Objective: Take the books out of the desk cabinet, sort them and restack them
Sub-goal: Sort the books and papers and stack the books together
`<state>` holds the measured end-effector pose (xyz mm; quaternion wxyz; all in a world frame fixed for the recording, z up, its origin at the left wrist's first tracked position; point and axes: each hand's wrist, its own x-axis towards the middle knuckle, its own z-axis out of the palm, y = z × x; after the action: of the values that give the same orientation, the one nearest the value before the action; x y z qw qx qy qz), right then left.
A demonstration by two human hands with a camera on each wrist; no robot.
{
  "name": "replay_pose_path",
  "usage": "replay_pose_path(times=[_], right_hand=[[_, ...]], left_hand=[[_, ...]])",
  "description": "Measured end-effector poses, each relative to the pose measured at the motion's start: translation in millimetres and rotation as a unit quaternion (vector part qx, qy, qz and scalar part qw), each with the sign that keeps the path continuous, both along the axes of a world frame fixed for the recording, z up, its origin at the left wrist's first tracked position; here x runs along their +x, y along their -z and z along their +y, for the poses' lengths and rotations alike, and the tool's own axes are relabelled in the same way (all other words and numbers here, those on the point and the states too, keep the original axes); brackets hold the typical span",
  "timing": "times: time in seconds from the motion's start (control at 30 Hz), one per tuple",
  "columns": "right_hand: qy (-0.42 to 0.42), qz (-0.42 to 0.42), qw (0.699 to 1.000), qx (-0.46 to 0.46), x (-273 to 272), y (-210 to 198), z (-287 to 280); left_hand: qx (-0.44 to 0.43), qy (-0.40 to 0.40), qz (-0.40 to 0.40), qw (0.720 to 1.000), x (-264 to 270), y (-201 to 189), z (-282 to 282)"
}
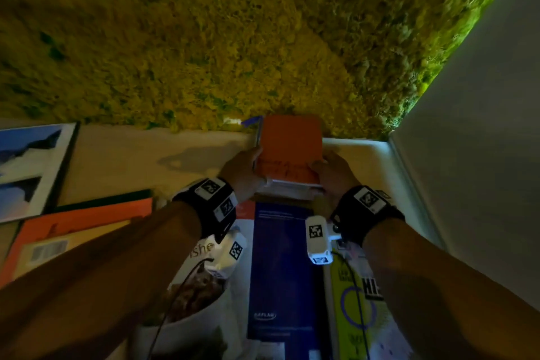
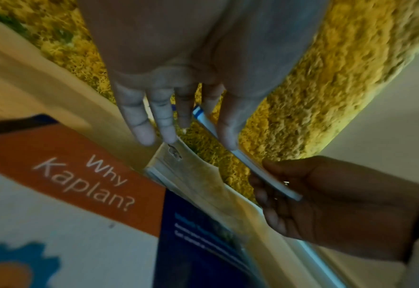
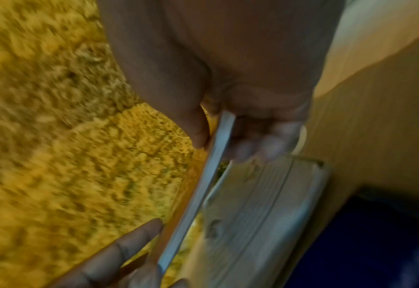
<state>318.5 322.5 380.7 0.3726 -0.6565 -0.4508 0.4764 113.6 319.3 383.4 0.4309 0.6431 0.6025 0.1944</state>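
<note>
Well to the left of our left hand, large flat books are lying fanned out on the desk, and we are keeping clear of them. That hand is resting against the left edge of the thin orange book, its fingers nearly straight and spread along the edge with the thumb on the other face, steadying more than clamping. The book is sitting between our two hands, tilted up, just above a small pile of pale books below our palms. Our right hand is pinching the book's right edge, thumb on one face and curled fingers behind.

We are judging this book light and slim, with a smooth cover that could slide, and probably bendy if held at one corner; gripping both long edges near the lower half is suiting it well.

Beyond our fingertips a mossy wall is closing off the far side, and a plain white panel is standing close on the right of our right hand. Open room is lying mostly leftward over the bare desk.
</note>
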Motion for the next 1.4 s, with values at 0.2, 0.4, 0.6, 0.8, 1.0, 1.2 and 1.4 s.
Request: replay_pose_path(times=[0.2,0.4,0.6,0.8,1.0,1.2,1.4], right_hand=[[-0.102,-0.156,0.978,-0.091,16.7,36.2,21.1],[-0.047,-0.112,0.988,-0.098,14.7,42.8,20.1],[-0.004,-0.254,0.964,0.075,-22.0,7.0,4.5],[-0.155,-0.335,0.899,0.236,-111.7,-26.5,-54.1],[-0.318,-0.163,0.934,0.014,-223.1,-2.9,-147.8],[-0.300,-0.212,0.929,-0.042,-273.8,34.2,-185.9],[-0.234,-0.116,0.962,-0.084,-287.6,33.3,-197.3]], left_hand=[[-0.059,0.033,0.083,0.994,17.5,29.3,14.1],[-0.042,0.021,0.032,0.998,7.4,21.8,2.3],[0.015,-0.013,0.075,0.997,-55.0,0.5,-20.9],[0.003,-0.110,-0.024,0.994,-166.5,-21.4,-83.5],[-0.003,-0.231,-0.017,0.973,-271.2,-2.2,-160.9],[-0.014,-0.170,0.009,0.985,-309.4,31.3,-224.7],[-0.108,-0.267,-0.263,0.921,-312.9,35.5,-241.6]])
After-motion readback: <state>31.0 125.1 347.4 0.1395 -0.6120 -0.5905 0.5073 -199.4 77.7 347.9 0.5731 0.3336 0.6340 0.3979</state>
